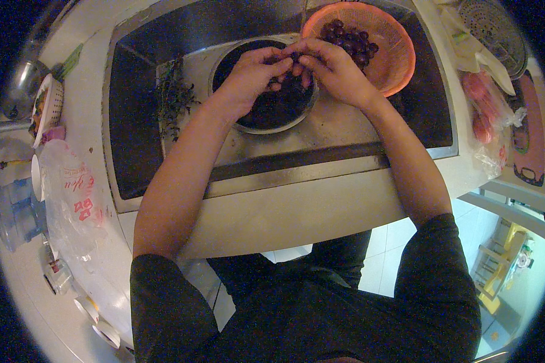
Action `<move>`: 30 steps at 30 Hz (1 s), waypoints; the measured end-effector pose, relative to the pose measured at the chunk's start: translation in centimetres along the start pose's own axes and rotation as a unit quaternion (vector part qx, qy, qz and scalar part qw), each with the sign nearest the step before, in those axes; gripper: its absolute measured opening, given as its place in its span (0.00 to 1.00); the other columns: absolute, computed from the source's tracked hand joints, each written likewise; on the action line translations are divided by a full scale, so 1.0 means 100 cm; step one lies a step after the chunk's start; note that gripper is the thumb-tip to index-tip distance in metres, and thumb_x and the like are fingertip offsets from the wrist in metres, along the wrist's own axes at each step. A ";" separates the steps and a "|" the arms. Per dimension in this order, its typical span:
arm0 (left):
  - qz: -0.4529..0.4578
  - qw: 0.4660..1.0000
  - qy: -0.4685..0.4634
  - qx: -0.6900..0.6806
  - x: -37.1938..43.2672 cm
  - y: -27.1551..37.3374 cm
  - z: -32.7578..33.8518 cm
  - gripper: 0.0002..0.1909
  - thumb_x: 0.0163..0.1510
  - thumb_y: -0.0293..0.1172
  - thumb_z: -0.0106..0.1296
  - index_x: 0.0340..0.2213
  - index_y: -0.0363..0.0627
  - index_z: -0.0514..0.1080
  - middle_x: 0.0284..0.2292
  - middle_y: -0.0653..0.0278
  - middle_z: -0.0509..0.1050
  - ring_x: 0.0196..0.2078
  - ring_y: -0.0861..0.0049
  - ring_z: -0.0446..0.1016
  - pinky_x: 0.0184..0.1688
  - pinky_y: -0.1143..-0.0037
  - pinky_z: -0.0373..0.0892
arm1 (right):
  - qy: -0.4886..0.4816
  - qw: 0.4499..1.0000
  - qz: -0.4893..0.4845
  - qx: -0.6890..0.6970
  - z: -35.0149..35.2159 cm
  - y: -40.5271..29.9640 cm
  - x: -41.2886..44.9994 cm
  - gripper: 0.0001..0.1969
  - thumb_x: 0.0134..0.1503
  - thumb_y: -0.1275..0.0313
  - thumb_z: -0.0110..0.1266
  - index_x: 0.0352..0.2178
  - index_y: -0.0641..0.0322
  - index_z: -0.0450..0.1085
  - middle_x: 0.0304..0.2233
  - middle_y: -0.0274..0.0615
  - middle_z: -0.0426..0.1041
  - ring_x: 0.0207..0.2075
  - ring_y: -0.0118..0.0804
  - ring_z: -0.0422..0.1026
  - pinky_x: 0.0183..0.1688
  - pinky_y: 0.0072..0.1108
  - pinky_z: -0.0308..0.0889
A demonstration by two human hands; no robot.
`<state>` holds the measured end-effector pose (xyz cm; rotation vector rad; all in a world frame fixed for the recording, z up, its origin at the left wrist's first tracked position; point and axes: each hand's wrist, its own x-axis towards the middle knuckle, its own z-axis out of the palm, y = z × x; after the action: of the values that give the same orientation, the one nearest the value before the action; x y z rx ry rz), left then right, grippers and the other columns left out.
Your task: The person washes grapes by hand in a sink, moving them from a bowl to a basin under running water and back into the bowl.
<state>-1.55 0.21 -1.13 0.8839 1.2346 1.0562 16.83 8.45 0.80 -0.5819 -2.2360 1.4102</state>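
Both of my hands meet above a round metal bowl (295, 123) in the sink. Fingertips of my left hand (254, 75) and my right hand (331, 68) are bent together over the bowl's far side. Whether a small fruit sits between them is hidden by the fingers. Dark contents fill the bowl, too dim to make out clearly. Behind my right hand, an orange plastic colander (393, 54) holds a heap of dark purple grapes (352, 41). Thin branching stems (175, 97) lie in the sink to the left of the bowl.
The sink's front rim (299, 174) runs beneath my forearms. On the left counter are a plastic bag (72, 195), a white basket (50, 109) and a blue water jug (20, 211). A bag with red contents (481, 106) and a pink cutting board (529, 131) lie right.
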 end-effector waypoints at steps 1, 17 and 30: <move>0.000 1.000 0.000 0.000 0.000 0.000 -0.001 0.11 0.58 0.40 0.52 0.40 0.49 0.72 0.31 0.74 0.73 0.33 0.86 0.70 0.34 0.81 0.67 | -0.009 0.999 0.028 0.020 0.000 -0.003 0.000 0.10 0.59 0.79 0.48 0.43 0.65 0.66 0.32 0.37 0.72 0.30 0.26 0.72 0.32 0.21 0.70; 0.024 0.999 0.022 0.010 0.000 -0.001 0.001 0.09 0.55 0.37 0.56 0.33 0.45 0.76 0.27 0.74 0.75 0.26 0.90 0.65 0.25 0.85 0.60 | 0.059 0.994 -0.075 -0.047 0.002 0.003 0.002 0.13 0.60 0.76 0.48 0.46 0.63 0.71 0.31 0.33 0.74 0.31 0.21 0.69 0.34 0.13 0.65; 0.026 0.999 0.008 -0.021 -0.001 0.005 0.001 0.14 0.57 0.45 0.53 0.36 0.47 0.76 0.28 0.76 0.76 0.26 0.90 0.63 0.26 0.85 0.59 | 0.081 0.996 0.010 -0.024 -0.002 -0.001 0.002 0.13 0.56 0.71 0.56 0.42 0.64 0.72 0.32 0.39 0.77 0.32 0.27 0.74 0.36 0.22 0.70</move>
<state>-1.49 0.27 -0.65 0.8810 1.2049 1.1280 16.76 8.64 0.99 -0.7093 -2.1451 1.2740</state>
